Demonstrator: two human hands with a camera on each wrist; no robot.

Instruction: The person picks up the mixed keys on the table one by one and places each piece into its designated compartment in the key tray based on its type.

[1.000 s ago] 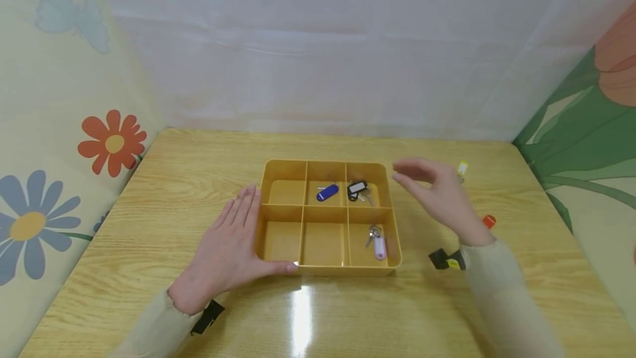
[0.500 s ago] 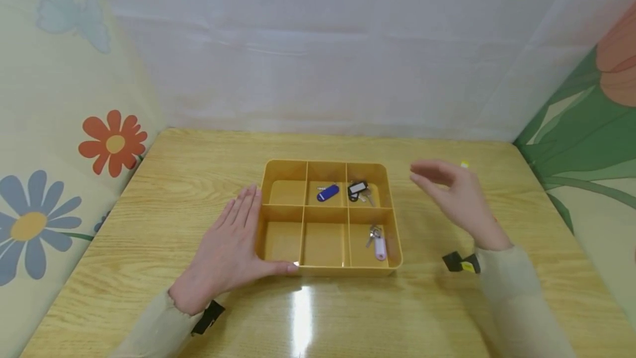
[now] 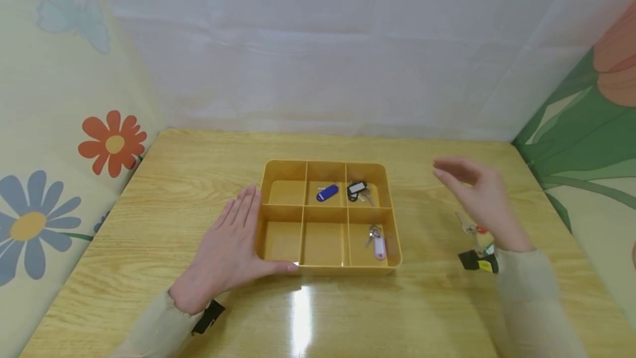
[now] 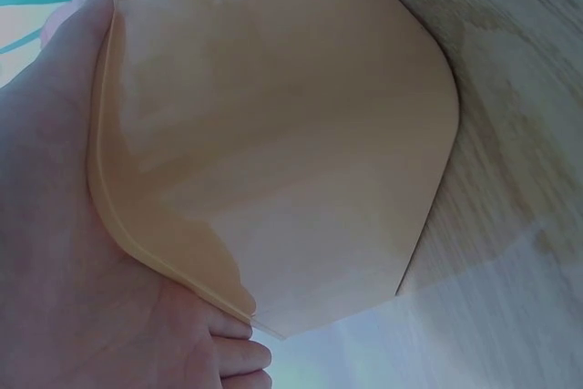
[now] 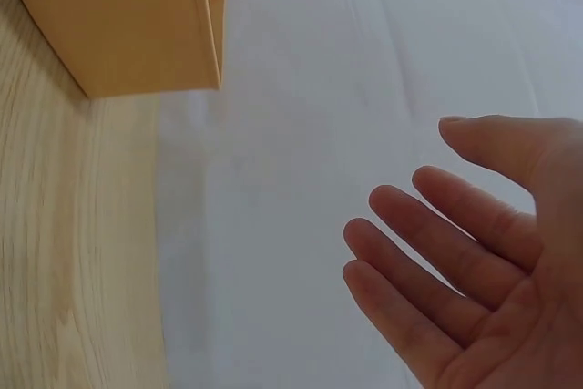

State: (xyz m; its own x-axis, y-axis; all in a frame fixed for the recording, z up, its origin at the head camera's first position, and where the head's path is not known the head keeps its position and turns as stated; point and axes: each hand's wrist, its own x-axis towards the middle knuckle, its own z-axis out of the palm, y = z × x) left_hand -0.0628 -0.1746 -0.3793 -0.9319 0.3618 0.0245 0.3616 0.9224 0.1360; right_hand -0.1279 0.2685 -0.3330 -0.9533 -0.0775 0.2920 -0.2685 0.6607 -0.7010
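A yellow six-compartment organizer box [image 3: 343, 271] sits mid-table. My left hand [image 3: 231, 245] lies along its left side with straight fingers, the thumb on the front rim; the left wrist view has the palm against the box wall [image 4: 301, 134]. A key with a blue tag [image 3: 327, 193] lies in the back middle compartment. Keys with a black tag [image 3: 357, 187] are in the back right one, and keys with a lilac tag [image 3: 380, 247] in the front right one. My right hand [image 3: 484, 198] hovers right of the box, fingers relaxed and holding nothing, as the right wrist view confirms.
Below my right wrist a loose key [image 3: 465, 224] lies on the wooden table, beside a red tag [image 3: 481, 229] and a green tag [image 3: 489, 249], partly hidden. A white cloth [image 3: 318, 70] hangs behind; flower-printed panels [image 3: 114, 144] flank the sides.
My right hand has moved right, away from the box, covering the yellow tag and uncovering a key and green tag near the wrist. The left hand and box have stayed put.
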